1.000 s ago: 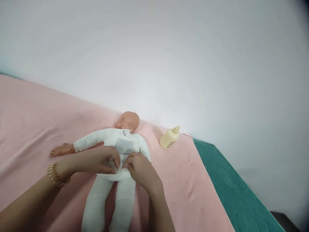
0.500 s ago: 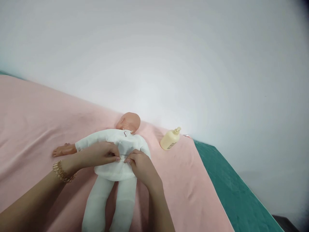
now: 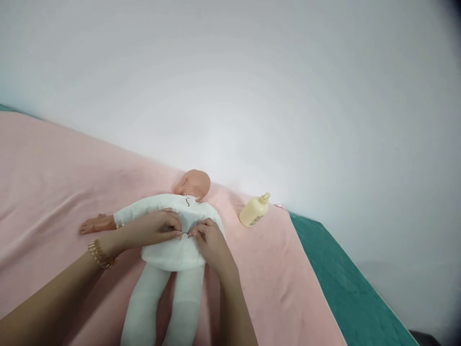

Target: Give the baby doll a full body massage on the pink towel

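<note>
A baby doll [image 3: 173, 257] with a white cloth body, plastic head and plastic hand lies stretched out, its head away from me. My left hand [image 3: 158, 227] reaches across its torso from the left, thumb and fingers pinched on the white cloth. From the right, my right hand [image 3: 211, 240] pinches the same cloth, its fingertips close to the left ones. Between and above the fingertips shows a greyish patch [image 3: 188, 221] on the torso. Whether the fingers also hold a small tie or fastening cannot be made out. A dark red thread [image 3: 188, 202] lies near the doll's neck.
A pale yellow pump bottle [image 3: 254, 211] stands to the right of the doll. Under both spreads a pink cloth [image 3: 281, 278], with a green surface [image 3: 355, 274] showing beyond its right edge. A white wall [image 3: 252, 96] rises behind.
Both hands have shifted slightly up the doll's torso, still pinching the cloth. The right fingertips have moved a little further from me. Doll and bottle stay in place.
</note>
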`<state>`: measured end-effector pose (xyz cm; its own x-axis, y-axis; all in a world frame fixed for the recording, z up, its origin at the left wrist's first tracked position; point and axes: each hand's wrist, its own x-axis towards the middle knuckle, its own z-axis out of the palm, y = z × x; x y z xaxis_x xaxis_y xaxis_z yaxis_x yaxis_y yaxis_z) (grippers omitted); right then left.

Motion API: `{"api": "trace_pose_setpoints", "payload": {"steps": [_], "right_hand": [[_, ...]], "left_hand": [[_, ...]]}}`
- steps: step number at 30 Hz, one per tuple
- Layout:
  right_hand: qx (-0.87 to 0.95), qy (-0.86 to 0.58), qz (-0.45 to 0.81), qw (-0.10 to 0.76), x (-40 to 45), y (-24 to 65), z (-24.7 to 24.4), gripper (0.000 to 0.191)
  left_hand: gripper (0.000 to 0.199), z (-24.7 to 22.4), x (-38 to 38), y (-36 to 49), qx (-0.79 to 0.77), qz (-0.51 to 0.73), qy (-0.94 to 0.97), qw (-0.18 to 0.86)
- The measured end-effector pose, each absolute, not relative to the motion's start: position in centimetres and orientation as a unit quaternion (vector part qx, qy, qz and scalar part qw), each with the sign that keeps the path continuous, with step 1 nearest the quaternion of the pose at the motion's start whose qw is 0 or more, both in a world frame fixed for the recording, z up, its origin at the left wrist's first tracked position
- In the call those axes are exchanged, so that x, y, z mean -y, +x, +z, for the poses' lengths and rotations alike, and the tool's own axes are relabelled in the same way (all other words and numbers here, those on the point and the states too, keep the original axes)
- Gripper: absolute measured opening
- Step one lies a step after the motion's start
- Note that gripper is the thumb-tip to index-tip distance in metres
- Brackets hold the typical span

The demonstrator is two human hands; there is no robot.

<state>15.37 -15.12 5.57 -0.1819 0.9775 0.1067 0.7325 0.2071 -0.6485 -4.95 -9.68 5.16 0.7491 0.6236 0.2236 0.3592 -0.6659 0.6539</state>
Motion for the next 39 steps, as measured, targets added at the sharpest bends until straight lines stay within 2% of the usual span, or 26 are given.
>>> {"api": "trace_pose_setpoints", "payload": {"steps": [5,10,12,15,18,25,32,35,39], "right_hand": [[0.722,-0.586,0.233,0.284,14.7,15.2,4.9,0.022],[0.661,-0.566,0.216,0.444,13.8,15.1,4.2,0.017],[0.669,-0.529,0.206,0.48,13.6,15.1,3.9,0.019],[0.705,-0.499,0.211,0.458,13.5,15.1,3.5,0.027],[0.725,-0.507,0.218,0.413,13.4,15.0,3.1,0.032],[0.732,-0.546,0.208,0.351,12.7,14.9,2.7,0.03],[0.737,-0.524,0.168,0.393,12.9,14.6,2.4,0.037],[0.746,-0.523,0.161,0.378,12.8,14.6,2.1,0.043],[0.752,-0.527,0.17,0.359,12.4,14.8,2.0,0.043]], "left_hand": [[0.026,4.9,9.5,-4.8,-0.273,0.237,0.881,0.305],[0.032,4.9,9.1,-5.2,-0.307,0.321,0.849,0.287],[0.031,4.7,9.0,-5.3,-0.321,0.357,0.837,0.263],[0.033,3.8,8.8,-5.0,-0.32,0.374,0.839,0.232],[0.04,2.8,8.6,-4.4,-0.323,0.338,0.853,0.233],[0.044,2.0,8.5,-3.5,-0.34,0.316,0.856,0.229],[0.039,1.3,8.5,-3.0,-0.384,0.385,0.816,0.195],[0.039,0.6,8.2,-2.8,-0.393,0.382,0.824,0.145],[0.039,0.1,7.9,-2.9,-0.375,0.359,0.844,0.133]]}}
